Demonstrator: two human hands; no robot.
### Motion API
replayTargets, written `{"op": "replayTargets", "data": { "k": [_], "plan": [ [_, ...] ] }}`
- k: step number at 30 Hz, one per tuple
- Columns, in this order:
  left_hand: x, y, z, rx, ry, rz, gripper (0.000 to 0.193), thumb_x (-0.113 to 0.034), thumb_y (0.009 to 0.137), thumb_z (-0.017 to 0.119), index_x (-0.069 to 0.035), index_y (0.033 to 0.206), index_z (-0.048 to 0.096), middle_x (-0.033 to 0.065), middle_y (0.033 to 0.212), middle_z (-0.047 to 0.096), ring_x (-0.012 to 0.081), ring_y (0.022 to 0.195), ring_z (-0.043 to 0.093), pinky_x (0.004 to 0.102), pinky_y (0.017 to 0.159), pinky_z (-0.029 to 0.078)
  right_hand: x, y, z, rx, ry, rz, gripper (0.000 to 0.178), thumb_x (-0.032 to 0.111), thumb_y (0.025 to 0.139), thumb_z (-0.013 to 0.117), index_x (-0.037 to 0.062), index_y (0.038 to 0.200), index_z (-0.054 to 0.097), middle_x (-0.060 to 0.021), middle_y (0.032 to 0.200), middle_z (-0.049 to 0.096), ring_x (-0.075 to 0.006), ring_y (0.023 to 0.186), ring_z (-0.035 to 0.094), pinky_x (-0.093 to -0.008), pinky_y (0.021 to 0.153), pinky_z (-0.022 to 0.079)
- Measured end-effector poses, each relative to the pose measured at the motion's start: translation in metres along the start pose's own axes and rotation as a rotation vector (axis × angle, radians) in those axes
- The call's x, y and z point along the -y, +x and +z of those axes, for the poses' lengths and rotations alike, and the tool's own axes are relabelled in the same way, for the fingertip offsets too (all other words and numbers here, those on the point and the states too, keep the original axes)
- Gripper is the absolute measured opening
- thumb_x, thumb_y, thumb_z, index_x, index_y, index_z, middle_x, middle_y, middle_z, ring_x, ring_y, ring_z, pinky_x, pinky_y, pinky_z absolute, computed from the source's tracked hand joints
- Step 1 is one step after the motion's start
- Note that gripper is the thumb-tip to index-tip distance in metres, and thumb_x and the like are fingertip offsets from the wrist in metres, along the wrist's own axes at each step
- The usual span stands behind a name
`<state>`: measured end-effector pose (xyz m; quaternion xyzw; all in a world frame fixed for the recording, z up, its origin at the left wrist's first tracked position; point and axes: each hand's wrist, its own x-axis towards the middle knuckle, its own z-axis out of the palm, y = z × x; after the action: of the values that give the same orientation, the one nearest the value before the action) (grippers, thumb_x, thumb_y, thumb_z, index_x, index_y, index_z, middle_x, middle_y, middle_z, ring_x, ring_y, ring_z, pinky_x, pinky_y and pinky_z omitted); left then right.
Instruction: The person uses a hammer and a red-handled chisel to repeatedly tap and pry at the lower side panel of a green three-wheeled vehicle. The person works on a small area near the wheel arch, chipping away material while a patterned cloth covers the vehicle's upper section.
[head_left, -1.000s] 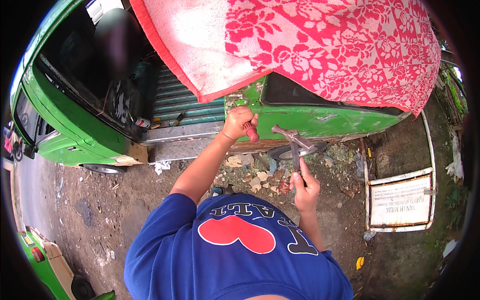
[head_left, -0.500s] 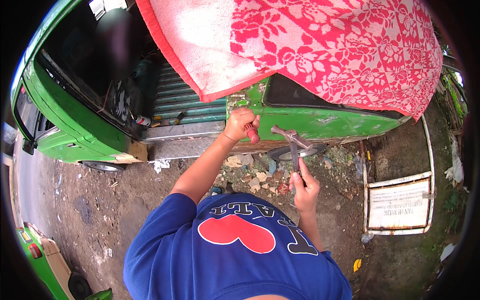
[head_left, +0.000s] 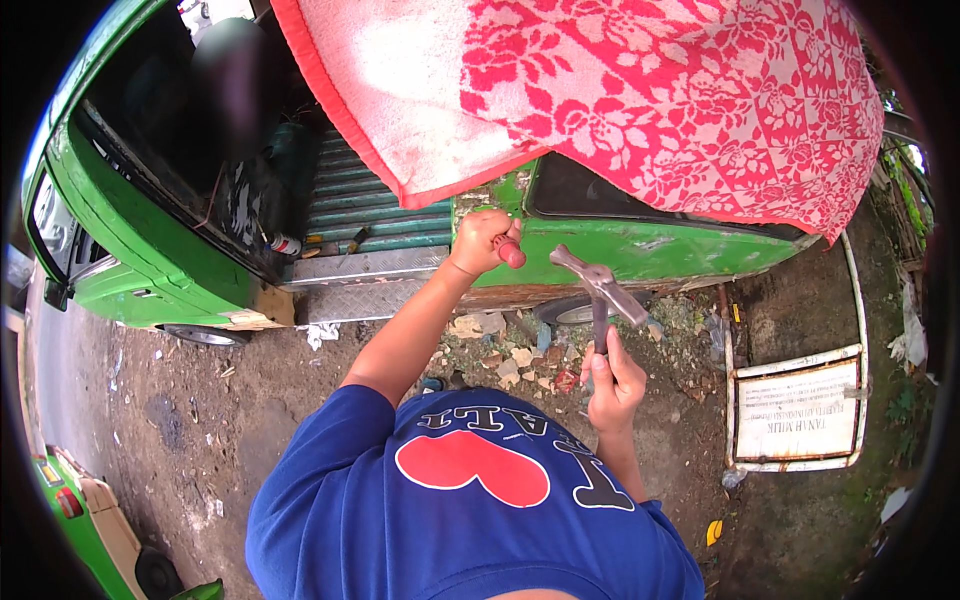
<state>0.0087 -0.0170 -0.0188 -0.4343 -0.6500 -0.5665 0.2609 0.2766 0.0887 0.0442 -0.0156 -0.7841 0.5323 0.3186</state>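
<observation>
My left hand [head_left: 476,243] is wrapped round a tool with a red handle [head_left: 511,252], close against the green vehicle body [head_left: 660,250] beside its door opening. The handle's rounded end points toward the right; the tool's other end is hidden by my fist, so its kind does not show. To the right, my right hand [head_left: 617,390] grips the handle of a metal hammer [head_left: 598,283]. The hammer is held up in front of the green panel, its head a short gap from the red handle.
A red and white flowered towel [head_left: 640,100] drapes over the vehicle's roof and window. Small tools and a can [head_left: 284,243] lie on the ribbed floor [head_left: 380,190]. Rubble [head_left: 520,365] litters the ground. At right stands a white-framed sign [head_left: 797,412].
The hammer and my right hand have shifted slightly right and toward me, the head now tilted more. In my left hand the red handle's end has risen a little in the picture.
</observation>
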Motion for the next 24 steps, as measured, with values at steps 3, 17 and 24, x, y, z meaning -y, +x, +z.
{"op": "replayTargets", "data": {
  "k": [3, 17, 24],
  "plan": [
    [0.003, 0.002, 0.002, -0.018, 0.005, -0.045, 0.029, -0.003, 0.076, 0.070, -0.006, 0.058, 0.048, 0.0114, 0.056, 0.049, 0.0302, 0.050, 0.052, 0.0389, 0.048, 0.041, -0.002, 0.008, 0.005, 0.054, -0.161, -0.075, 0.046, -0.006, 0.087, 0.059, 0.0054, 0.132, 0.057, -0.0096, 0.076, 0.059, -0.0133, 0.061, 0.052, -0.0256, 0.057, 0.045],
    [0.008, -0.021, 0.012, 0.014, -0.071, -0.024, 0.029, -0.001, 0.072, 0.069, -0.004, 0.057, 0.044, 0.0114, 0.054, 0.045, 0.0298, 0.048, 0.048, 0.0403, 0.047, 0.039, -0.005, 0.017, 0.001, 0.060, -0.149, 0.055, 0.043, 0.000, 0.093, 0.055, 0.0026, 0.136, 0.051, -0.0017, 0.072, 0.057, -0.0081, 0.058, 0.048, -0.0230, 0.054, 0.043],
    [-0.012, -0.011, 0.003, 0.038, -0.032, 0.162, 0.031, 0.002, 0.069, 0.067, -0.006, 0.056, 0.039, 0.0087, 0.052, 0.040, 0.0281, 0.046, 0.045, 0.0391, 0.045, 0.037, -0.007, 0.009, -0.015, -0.017, -0.005, 0.205, 0.044, 0.005, 0.097, 0.050, -0.0003, 0.141, 0.043, -0.0035, 0.074, 0.056, -0.0081, 0.061, 0.048, -0.0230, 0.054, 0.044]
  ]
}}
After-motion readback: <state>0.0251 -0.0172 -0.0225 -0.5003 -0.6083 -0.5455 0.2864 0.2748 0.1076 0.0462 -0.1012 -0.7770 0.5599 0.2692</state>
